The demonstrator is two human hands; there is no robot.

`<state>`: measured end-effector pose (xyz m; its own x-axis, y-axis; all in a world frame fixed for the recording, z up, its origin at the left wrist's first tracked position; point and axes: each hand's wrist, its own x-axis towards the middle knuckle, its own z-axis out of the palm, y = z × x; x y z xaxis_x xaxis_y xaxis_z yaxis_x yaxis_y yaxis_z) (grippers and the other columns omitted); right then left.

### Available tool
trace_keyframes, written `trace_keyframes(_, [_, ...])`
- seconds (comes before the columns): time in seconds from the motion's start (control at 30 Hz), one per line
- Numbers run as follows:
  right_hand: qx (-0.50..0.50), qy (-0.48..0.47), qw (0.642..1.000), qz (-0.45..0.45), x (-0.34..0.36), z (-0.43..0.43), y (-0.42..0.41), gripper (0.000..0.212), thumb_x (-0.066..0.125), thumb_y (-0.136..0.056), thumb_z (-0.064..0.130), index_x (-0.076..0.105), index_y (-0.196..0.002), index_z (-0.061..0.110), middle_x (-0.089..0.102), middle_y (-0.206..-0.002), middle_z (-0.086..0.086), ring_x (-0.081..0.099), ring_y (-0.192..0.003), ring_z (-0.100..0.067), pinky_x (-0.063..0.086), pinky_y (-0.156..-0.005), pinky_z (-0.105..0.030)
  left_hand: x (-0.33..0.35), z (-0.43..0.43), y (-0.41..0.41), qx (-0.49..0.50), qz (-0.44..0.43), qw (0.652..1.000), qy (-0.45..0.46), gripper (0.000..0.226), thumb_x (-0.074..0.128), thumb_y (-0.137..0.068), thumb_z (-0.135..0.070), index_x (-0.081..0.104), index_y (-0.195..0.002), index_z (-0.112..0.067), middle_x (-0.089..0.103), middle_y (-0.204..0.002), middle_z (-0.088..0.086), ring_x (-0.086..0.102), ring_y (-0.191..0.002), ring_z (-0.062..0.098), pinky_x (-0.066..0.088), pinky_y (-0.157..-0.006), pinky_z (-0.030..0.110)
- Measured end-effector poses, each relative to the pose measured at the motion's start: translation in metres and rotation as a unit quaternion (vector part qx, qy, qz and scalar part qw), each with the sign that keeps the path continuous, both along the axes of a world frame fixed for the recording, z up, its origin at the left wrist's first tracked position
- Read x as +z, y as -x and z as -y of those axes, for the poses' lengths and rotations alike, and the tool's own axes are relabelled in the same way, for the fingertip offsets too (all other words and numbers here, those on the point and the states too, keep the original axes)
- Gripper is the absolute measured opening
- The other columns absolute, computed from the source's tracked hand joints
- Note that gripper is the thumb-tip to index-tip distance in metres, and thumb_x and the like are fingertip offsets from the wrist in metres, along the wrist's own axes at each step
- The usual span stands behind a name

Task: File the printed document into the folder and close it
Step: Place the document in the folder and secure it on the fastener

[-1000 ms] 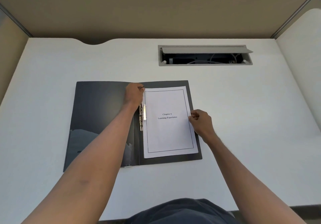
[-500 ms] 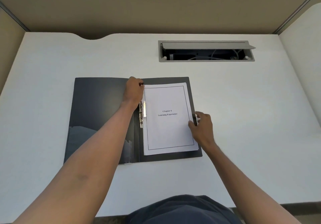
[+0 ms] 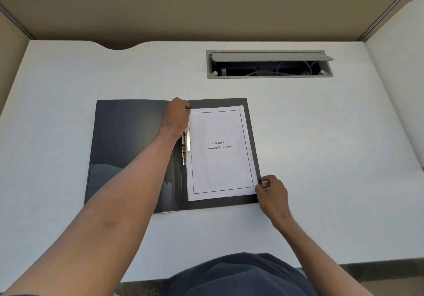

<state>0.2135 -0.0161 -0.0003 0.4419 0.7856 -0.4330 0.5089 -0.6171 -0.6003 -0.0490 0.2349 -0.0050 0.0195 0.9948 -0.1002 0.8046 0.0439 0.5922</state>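
Note:
A black folder (image 3: 128,139) lies open flat on the white desk (image 3: 332,139). The printed document (image 3: 220,171), a white stack titled "Chapter 6 Learning Experience", rests on the folder's right half beside the metal clip (image 3: 187,145) at the spine. My left hand (image 3: 176,116) curls its fingers on the document's top left corner, next to the spine. My right hand (image 3: 271,192) pinches the document's bottom right corner at the folder's right edge. The left cover holds nothing except an inner pocket at its lower end.
A grey cable hatch (image 3: 268,65) with its flap raised is set into the desk behind the folder, with wires inside. Beige partition walls (image 3: 206,8) close the desk at the back and on both sides. The desk's front edge is at my torso.
My right hand has slid down the document's right edge from its middle to the bottom right corner. My left hand has stayed at the top left corner.

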Motion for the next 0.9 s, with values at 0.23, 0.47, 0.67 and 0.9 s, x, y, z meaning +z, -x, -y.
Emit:
trace_keyframes(0.23, [-0.017, 0.006, 0.999, -0.028, 0.003, 0.005, 0.008, 0.012, 0.056, -0.093, 0.010, 0.060, -0.104, 0.015, 0.065, -0.091, 0.001, 0.063, -0.086, -0.020, 0.053, -0.073, -0.035, 0.001, -0.003, -0.001, -0.009, -0.009, 1.000, 0.013, 0.033, 0.048, -0.089, 0.013, 0.069, -0.082, -0.012, 0.057, -0.086, 0.006, 0.047, -0.081, 0.021, 0.046, -0.072, 0.032])
trace_keyframes(0.47, [-0.009, 0.003, 0.999, -0.036, 0.002, 0.004, 0.009, 0.015, 0.060, -0.093, 0.009, 0.062, -0.107, 0.012, 0.064, -0.089, 0.002, 0.062, -0.082, -0.020, 0.047, -0.068, -0.027, -0.005, -0.005, -0.002, -0.003, 0.012, 1.000, 0.028, 0.026, 0.051, -0.087, 0.012, 0.072, -0.082, -0.003, 0.057, -0.085, 0.007, 0.044, -0.079, 0.021, 0.040, -0.069, 0.031])
trace_keyframes(0.67, [0.083, -0.011, 0.995, 0.055, 0.005, -0.011, 0.004, 0.026, 0.066, -0.093, 0.024, 0.059, -0.115, 0.013, 0.056, -0.104, -0.001, 0.059, -0.090, -0.022, 0.045, -0.077, -0.030, -0.005, -0.003, -0.001, -0.001, 0.023, 1.000, 0.018, 0.030, 0.051, -0.084, 0.014, 0.057, -0.080, -0.015, 0.053, -0.086, 0.004, 0.042, -0.081, 0.019, 0.038, -0.070, 0.030])
trace_keyframes(0.9, [0.139, -0.057, 0.988, 0.029, 0.014, -0.077, 0.011, 0.042, 0.065, -0.096, 0.015, 0.054, -0.136, 0.009, 0.053, -0.120, -0.007, 0.057, -0.109, -0.026, 0.046, -0.092, -0.033, -0.006, -0.005, 0.002, 0.002, 0.016, 1.000, 0.024, 0.030, 0.050, -0.083, 0.013, 0.049, -0.079, -0.016, 0.045, -0.083, 0.003, 0.036, -0.080, 0.017, 0.031, -0.070, 0.030])
